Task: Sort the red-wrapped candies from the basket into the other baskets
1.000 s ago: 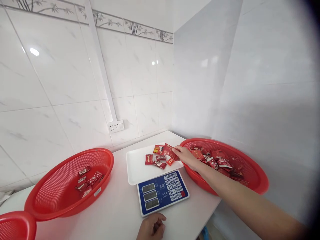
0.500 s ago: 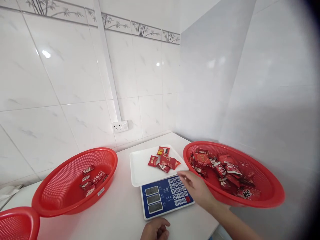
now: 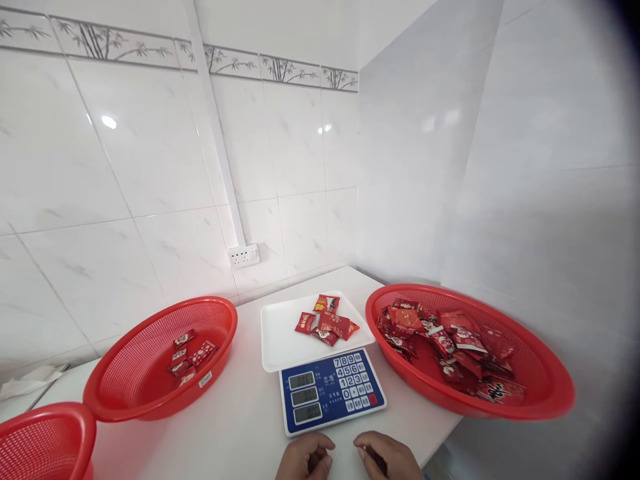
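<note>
My left hand [image 3: 306,456] rests on the table in front of the digital scale [image 3: 334,390]. Its fingers are loosely curled, with a gap to the thumb and nothing visible between them. Beside it, to the right, my right hand [image 3: 387,457] is similarly curved and holds nothing that I can see. On the scale's white tray [image 3: 280,333] lies a small pile of red snack packets [image 3: 330,323]. The top display [image 3: 301,381] appears to read 0.063. Both hands are apart from the scale.
A red basket [image 3: 547,393] holding many red packets stands to the right, past the table edge. Another red basket [image 3: 113,383] with several packets is on the left, and part of a third basket [image 3: 83,427] shows nearer. A wall socket [image 3: 245,256] is behind.
My right hand has drawn back from beside the keypad and right basket to the table front, next to my left hand. The packets on the tray look unmoved.
</note>
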`<state>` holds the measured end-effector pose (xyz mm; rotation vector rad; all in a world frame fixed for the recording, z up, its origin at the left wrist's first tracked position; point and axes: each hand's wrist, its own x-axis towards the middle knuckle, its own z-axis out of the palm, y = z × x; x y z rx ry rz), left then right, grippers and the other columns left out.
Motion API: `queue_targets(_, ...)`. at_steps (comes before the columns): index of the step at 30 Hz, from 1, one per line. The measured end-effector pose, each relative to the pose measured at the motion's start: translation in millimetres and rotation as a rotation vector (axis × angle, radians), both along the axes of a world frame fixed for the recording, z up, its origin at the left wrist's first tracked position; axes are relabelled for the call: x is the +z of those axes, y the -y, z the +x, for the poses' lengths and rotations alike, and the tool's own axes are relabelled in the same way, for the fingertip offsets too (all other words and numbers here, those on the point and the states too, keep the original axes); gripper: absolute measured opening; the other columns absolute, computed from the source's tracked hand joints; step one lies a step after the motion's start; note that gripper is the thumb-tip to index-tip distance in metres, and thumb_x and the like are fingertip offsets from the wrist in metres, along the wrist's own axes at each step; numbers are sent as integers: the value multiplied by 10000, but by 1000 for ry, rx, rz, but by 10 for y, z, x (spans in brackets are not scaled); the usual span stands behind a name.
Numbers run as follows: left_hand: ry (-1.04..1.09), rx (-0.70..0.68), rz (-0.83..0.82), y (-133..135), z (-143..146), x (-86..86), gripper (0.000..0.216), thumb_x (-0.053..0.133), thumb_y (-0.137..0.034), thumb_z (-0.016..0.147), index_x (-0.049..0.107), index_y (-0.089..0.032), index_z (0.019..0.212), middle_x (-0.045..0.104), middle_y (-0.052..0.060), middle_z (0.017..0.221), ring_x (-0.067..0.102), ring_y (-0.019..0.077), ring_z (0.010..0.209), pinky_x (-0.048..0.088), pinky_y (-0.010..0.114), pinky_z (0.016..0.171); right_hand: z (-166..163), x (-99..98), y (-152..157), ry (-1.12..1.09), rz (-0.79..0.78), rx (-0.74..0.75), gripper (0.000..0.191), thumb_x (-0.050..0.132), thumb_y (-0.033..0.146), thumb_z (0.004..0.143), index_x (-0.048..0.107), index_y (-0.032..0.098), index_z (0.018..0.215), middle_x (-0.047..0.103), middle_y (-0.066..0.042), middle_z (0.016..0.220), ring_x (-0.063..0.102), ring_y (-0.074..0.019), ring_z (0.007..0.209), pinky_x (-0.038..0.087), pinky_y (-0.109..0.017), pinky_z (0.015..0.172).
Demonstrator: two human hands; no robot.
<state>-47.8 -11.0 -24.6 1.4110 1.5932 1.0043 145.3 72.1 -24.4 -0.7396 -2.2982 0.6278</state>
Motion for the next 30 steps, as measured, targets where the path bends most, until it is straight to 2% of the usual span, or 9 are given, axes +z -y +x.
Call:
queue_targets(4, -174, -56, 27, 41, 87, 256, 223, 550, -254, 751, 650, -160, 927, 631, 37, 736, 538, 128, 595, 416, 217, 553, -9, -12, 22, 4, 132, 6, 196, 413, 194, 839, 607, 224, 847, 678, -5, 740, 640, -141, 657, 476, -212, 604)
queue_targets(8, -323, -95, 180, -1, 210, 750, 197, 488, -222, 810, 645, -192, 927, 652, 40, 811, 588, 144, 715, 458, 226, 651, 5, -35, 51, -15, 285, -2, 197, 416, 160, 830, 600, 218, 869, 674, -12, 723, 641, -152, 650, 467, -228, 600)
queue_targets(11, -433, -69, 300, -201, 250, 1134, 191, 458, -226, 846, 624, -221, 940, 646, 27, 886, 593, 146, 795, 467, 246, 727, 24, -28, 62, -22, 315, 15, 196, 404, 148, 831, 587, 209, 865, 655, -15, 693, 625, -148, 621, 446, -223, 562)
queue_targets(14, -619, 0, 346, -544, 231, 1399, 215, 444, -251, 861, 596, -222, 1010, 633, 41, 982, 574, 177, 924, 464, 303, 821, 49, -16, 72, -17, 322, 51, 193, 391, 155, 842, 576, 204, 863, 636, -19, 680, 604, -148, 609, 426, -228, 549)
queue_targets(18, -813, 15, 335, -1080, 169, 1560, 298, 421, -242, 862, 551, -199, 1127, 572, 68, 1166, 482, 209, 1119, 393, 365, 961, 73, -15, 84, -25, 282, 56, 198, 380, 144, 839, 564, 210, 869, 626, -19, 703, 588, -146, 622, 406, -232, 566)
queue_targets(22, -863, -68, 276, -1551, 122, 1627, 452, 553, -189, 746, 515, -183, 1196, 491, 82, 1284, 370, 240, 1239, 277, 382, 1057, 86, 3, 87, -18, 238, 72, 187, 390, 127, 814, 551, 218, 839, 610, -4, 694, 574, -145, 623, 383, -234, 570)
queue_targets(26, -871, -101, 143, -1837, 124, 1680, 535, 624, -133, 625, 554, -155, 1155, 565, 120, 1171, 470, 305, 1144, 381, 419, 961, 94, 38, 88, -30, 234, 76, 180, 378, 136, 828, 533, 219, 790, 583, 5, 659, 552, -137, 597, 357, -230, 551)
queue_targets(30, -821, -44, 88, -1903, 144, 1768, 415, 611, -89, 621, 623, -192, 1023, 629, 75, 1046, 556, 279, 1019, 443, 369, 866, 110, 56, 85, -60, 291, 84, 191, 350, 151, 850, 509, 218, 768, 561, 7, 631, 531, -137, 574, 338, -232, 538)
